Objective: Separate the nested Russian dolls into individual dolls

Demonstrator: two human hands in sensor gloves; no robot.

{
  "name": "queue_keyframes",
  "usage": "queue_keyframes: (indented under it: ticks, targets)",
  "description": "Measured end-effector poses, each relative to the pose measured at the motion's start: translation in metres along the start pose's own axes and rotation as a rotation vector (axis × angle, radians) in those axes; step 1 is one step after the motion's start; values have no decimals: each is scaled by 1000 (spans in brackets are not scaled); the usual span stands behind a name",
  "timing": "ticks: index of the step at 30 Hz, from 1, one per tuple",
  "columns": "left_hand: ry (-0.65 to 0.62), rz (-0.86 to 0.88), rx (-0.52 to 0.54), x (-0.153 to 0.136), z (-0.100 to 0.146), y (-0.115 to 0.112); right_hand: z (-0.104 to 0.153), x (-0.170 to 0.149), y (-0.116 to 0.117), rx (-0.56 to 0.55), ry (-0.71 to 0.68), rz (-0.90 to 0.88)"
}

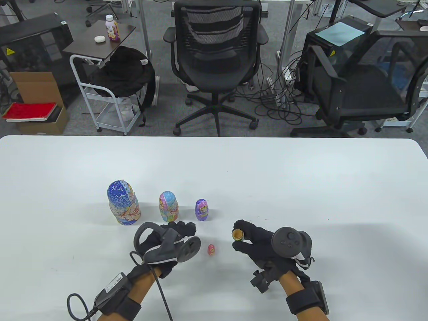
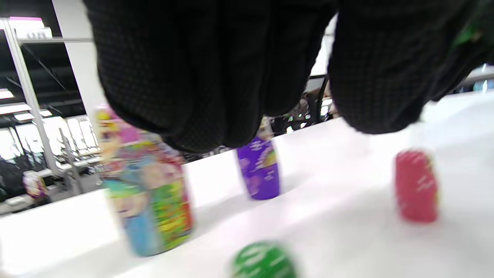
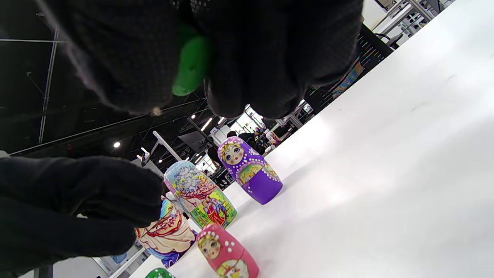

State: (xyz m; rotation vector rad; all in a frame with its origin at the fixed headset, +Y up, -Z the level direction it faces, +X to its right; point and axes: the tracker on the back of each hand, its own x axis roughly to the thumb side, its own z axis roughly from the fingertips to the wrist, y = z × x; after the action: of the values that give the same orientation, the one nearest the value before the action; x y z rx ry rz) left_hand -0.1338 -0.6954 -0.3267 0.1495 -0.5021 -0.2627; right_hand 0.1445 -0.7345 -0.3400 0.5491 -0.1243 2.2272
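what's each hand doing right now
Left hand: fingers curled, holding nothing that shows.
Right hand: pinches a green doll half, open end up, above the table.

Table cam looks down at the desk (image 1: 301, 174) from my side, facing its far edge. Both wrist cams sit low, right behind my fingers, and share the purple doll (image 2: 259, 173) and pink doll (image 3: 227, 253).

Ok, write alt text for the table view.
Two gloved hands over a white table: the right hand holds an open green doll half, the left hand hovers beside a tiny pink doll. Behind stand a blue doll, a pastel doll and a purple doll.
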Motion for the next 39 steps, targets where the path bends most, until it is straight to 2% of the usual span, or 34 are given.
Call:
queue_keyframes:
  ticks: [5,10,18,25,33,36,39]
  targets:
    - [43,82,-64,-13,15,-22,0,1,3,11,-9,12]
    - [42,111,-97,-12,17,-38,1,3,5,22,-20,23]
    - [24,146,-50,-8,13,-47,1,6,9,36,-33,18]
    - [39,292,39,-6,8,-19,0,6,12,58,-35,21]
    - [-50,416,183,17,-7,41,0,8,17,84,-45,29]
    - [-76,483,216,27,-14,53,0,14,22,90,-52,-2]
    - [-106,461,221,34,-19,63,2,20,23,87,-73,17]
